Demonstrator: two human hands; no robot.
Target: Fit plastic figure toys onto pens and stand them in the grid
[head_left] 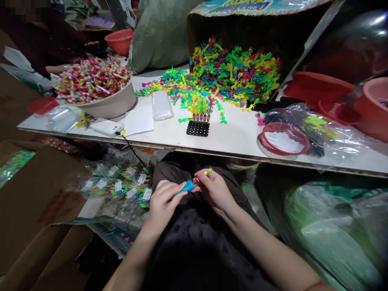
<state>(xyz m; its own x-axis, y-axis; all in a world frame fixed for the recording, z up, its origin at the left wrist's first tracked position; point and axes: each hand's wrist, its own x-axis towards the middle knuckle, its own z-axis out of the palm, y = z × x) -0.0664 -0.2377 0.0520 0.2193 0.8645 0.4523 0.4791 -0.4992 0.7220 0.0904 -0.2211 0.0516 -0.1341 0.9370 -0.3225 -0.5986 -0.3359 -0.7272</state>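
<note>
Over my lap, below the table's front edge, my left hand pinches a small blue plastic toy piece. My right hand is closed beside it, touching the blue piece's end and holding a small yellow-green piece with a bit of red at the fingertips. On the white table stands a black grid holder with a row of several assembled toys upright in it. Behind it lies a large heap of neon plastic figures spilling from a cardboard box.
A beige bowl of wrapped candies sits at the table's left, with a white power bank, a paper sheet and clear bags. Red baskets and plastic bags lie right. Packed bags and cardboard boxes cover the floor at left.
</note>
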